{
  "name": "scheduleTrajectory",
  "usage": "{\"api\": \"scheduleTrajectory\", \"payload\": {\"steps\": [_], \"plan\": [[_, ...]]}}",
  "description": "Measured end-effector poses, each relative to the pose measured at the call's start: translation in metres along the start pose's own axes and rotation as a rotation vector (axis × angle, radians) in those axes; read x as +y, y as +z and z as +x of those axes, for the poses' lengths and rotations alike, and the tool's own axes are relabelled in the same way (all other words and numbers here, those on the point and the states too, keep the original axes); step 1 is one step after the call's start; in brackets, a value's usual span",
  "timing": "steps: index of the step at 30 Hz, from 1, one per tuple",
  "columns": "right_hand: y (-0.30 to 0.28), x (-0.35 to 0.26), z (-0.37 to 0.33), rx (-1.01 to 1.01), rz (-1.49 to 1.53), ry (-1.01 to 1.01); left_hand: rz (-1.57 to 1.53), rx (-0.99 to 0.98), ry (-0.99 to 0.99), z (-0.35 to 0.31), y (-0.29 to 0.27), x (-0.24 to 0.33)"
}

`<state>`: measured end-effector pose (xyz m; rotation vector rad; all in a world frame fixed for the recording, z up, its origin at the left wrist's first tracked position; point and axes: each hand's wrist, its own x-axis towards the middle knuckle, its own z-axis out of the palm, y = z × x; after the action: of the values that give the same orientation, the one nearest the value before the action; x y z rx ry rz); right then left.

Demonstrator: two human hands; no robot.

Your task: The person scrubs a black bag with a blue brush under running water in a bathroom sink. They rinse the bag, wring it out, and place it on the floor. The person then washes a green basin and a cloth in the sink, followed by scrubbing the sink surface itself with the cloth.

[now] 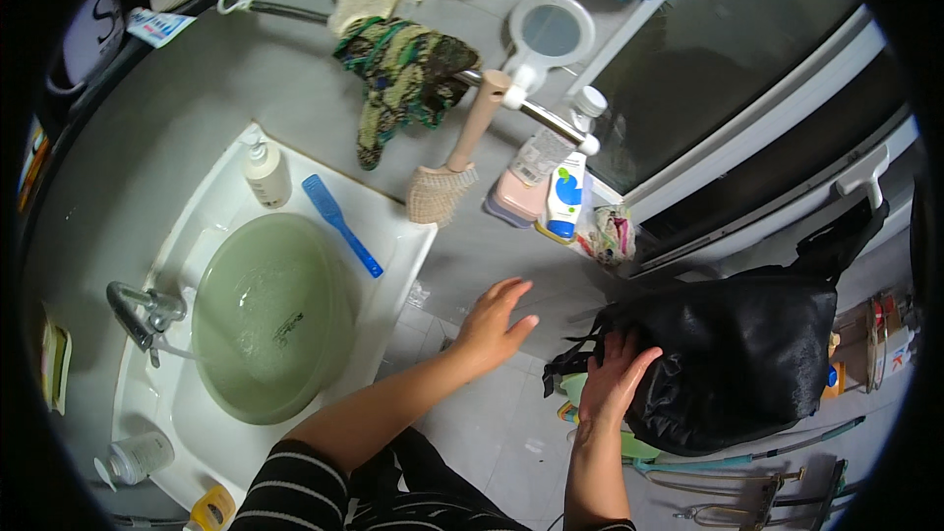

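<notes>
A black leather-like bag hangs by its strap from a white handle at the right. My right hand lies along the bag's near left side, fingers stretched, seemingly touching it and gripping nothing. To the left of the bag, my left hand is in the air over the floor, thumb and fingers apart, holding nothing. A round green basin with water in it sits in the white sink, and a thin stream runs from the metal faucet. On the sink's back ledge lies a blue comb.
A cream pump bottle stands behind the basin. From the wall rail hang a camouflage glove and a pink-handled brush. Bottles, including a white-and-blue tube, crowd a small shelf. A green-handled rack occupies the floor at lower right.
</notes>
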<state>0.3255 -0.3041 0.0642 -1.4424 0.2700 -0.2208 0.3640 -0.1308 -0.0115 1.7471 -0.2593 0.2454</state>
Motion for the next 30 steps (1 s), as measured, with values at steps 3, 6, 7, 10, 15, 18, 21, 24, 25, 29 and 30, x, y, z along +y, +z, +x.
{"api": "scheduleTrajectory", "payload": {"steps": [3,6,7,10,15,18,21,24,25,29,30], "plan": [[-0.011,0.000,0.005,-0.008,0.014,0.054,0.155,-0.093,0.094,0.053,0.041,-0.006],[-0.010,-0.003,0.006,-0.023,-0.001,0.079,0.342,-0.228,0.101,0.115,0.074,0.016],[-0.007,-0.005,0.007,-0.028,-0.010,0.078,0.408,-0.285,0.086,0.130,0.085,0.024],[-0.004,-0.002,0.009,-0.016,-0.014,0.066,0.629,-0.348,0.196,0.161,0.119,0.009],[-0.007,0.004,0.018,0.005,-0.044,0.054,0.408,-0.185,0.484,0.151,0.140,-0.022],[-0.004,0.014,0.009,-0.002,-0.081,0.008,-0.115,-0.024,0.563,0.108,0.101,0.000],[0.000,0.030,-0.019,-0.119,-0.194,-0.038,-0.589,-0.165,-0.117,0.044,0.052,-0.012],[0.001,0.046,-0.035,-0.245,-0.330,-0.136,-0.700,0.025,-0.102,-0.032,-0.014,-0.007],[0.015,0.042,-0.042,-0.274,-0.353,-0.164,-0.674,0.139,-0.179,-0.057,-0.040,-0.001],[0.066,0.051,-0.063,-0.498,-0.303,-0.215,-0.794,0.559,-0.289,-0.137,-0.148,0.028],[0.085,0.050,-0.073,-0.579,-0.279,-0.181,-0.764,0.662,-0.367,-0.146,-0.172,0.023]]}}
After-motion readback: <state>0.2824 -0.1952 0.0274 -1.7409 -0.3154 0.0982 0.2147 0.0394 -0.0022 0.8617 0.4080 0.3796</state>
